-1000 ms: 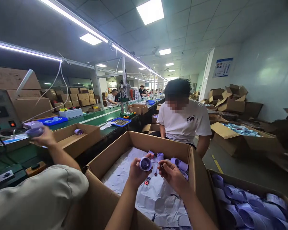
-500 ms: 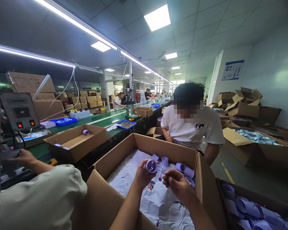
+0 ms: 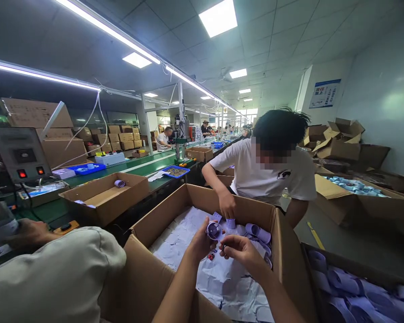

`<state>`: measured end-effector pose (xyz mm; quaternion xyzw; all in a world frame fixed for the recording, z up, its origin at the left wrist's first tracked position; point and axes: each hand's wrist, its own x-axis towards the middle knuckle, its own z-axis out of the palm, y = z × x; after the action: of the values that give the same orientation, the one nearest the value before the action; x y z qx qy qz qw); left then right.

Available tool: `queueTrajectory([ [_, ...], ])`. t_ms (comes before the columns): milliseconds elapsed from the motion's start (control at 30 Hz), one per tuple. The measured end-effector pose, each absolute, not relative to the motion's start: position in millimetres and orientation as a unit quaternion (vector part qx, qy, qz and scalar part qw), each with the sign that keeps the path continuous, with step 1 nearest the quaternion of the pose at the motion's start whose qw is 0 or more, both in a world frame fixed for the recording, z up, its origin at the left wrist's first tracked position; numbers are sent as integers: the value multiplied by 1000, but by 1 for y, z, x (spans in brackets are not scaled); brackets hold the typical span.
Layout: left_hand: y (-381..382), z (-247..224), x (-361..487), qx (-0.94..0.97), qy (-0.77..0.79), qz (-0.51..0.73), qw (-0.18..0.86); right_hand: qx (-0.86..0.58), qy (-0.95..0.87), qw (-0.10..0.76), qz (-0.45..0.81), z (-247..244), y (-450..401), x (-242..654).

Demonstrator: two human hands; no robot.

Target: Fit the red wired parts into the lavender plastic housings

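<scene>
My left hand (image 3: pixel 200 242) is wrapped round a short lilac plastic cylinder (image 3: pixel 214 230), its open end turned toward me. Close by on the right, my right hand (image 3: pixel 241 252) pinches a small dark part (image 3: pixel 223 247), too small to name, just below the cylinder's rim. Both hands are over a large cardboard box (image 3: pixel 161 211) lined with crumpled white paper (image 3: pixel 218 280). On the paper under my hands lies a small red and black piece (image 3: pixel 211 256). More lilac cylinders (image 3: pixel 257 232) lie at the box's right side.
Across the box, a co-worker's hand (image 3: pixel 227 204) reaches in at an upright lilac cylinder (image 3: pixel 230 223). Another person's sleeve (image 3: pixel 70 264) is at my left. A carton of lilac cylinders (image 3: pixel 345 280) stands at right, a shallower carton (image 3: pixel 104 204) by the green conveyor (image 3: pixel 138 169).
My right hand has moved left with the dark part, closer to the cylinder. The co-worker opposite has leaned forward and put a hand into the box.
</scene>
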<state>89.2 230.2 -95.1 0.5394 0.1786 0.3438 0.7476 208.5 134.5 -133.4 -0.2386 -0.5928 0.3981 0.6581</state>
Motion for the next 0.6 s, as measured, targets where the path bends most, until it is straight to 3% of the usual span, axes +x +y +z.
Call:
queueTrajectory([
  [233, 226, -90, 88, 526, 215, 376, 732, -325, -587, 652, 353, -141, 145, 214],
  [467, 226, -88, 86, 513, 216, 383, 737, -336, -574, 638, 388, -136, 141, 213],
  [600, 225, -88, 87, 523, 208, 381, 734, -335, -540, 672, 380, -134, 143, 213],
])
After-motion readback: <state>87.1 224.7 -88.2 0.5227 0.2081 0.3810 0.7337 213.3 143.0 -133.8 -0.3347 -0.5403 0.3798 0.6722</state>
